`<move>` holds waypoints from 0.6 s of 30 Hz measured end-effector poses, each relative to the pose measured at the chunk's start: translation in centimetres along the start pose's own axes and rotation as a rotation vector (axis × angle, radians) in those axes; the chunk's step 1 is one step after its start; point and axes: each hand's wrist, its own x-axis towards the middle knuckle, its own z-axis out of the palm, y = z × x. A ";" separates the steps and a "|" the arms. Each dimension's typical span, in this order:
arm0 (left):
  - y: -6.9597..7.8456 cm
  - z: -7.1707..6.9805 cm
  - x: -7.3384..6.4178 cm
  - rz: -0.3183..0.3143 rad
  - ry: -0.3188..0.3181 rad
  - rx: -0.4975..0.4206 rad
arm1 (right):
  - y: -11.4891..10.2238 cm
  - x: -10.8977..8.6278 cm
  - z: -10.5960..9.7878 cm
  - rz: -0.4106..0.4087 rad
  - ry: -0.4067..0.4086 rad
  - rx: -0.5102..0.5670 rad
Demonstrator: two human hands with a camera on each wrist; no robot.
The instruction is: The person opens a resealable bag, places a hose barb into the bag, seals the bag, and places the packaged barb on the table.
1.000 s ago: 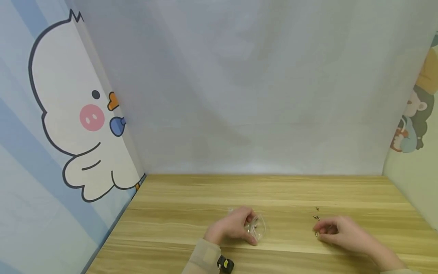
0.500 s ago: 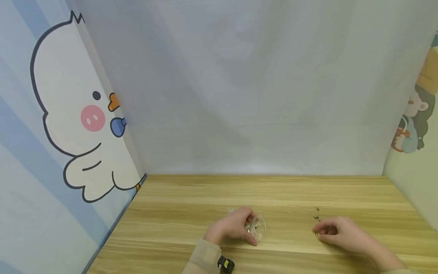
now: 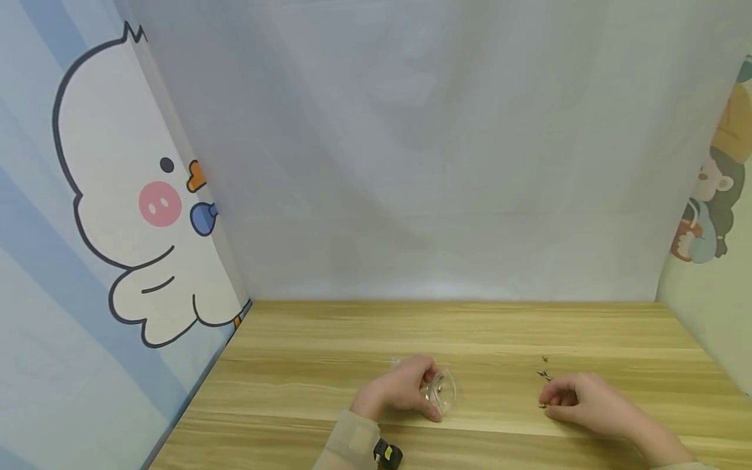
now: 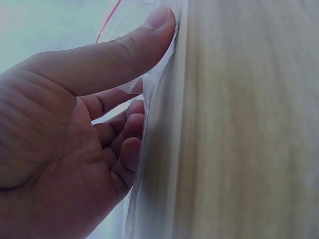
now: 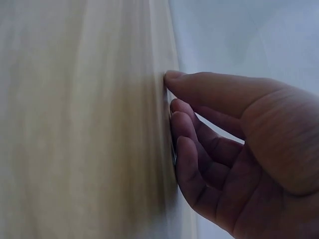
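Observation:
My left hand (image 3: 402, 388) holds the opened mouth of a clear plastic zip bag (image 3: 448, 391) on the table, thumb nearer me and fingers at the far side. A small shiny metal piece shows inside the bag. In the left wrist view the bag (image 4: 134, 20) has a red line along it, and the thumb presses on the plastic. My right hand (image 3: 578, 401) rests at the tabletop, thumb and forefinger pinching a small metal piece (image 3: 542, 406), too small to tell its kind. Just beyond it lie more small metal pieces (image 3: 544, 375). In the right wrist view the right hand (image 5: 224, 144) touches the table.
One more tiny metal piece (image 3: 544, 358) lies farther back on the wooden table (image 3: 329, 326). A black device (image 3: 388, 453) with a yellow mark is at the left wrist. A pale curtain (image 3: 440, 163) hangs behind, with printed sheets at both sides.
The metal piece at my right fingertips has turned, and the fingers have shifted slightly round it. My left hand and the bag have stayed in place.

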 end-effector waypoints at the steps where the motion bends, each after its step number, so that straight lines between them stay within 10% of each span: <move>1: 0.0 0.0 0.0 0.000 -0.001 0.002 | 0.0 0.0 0.0 -0.003 -0.002 0.002; 18: -0.3 0.0 0.3 -0.007 -0.005 0.005 | -0.3 0.1 0.3 0.030 -0.003 -0.022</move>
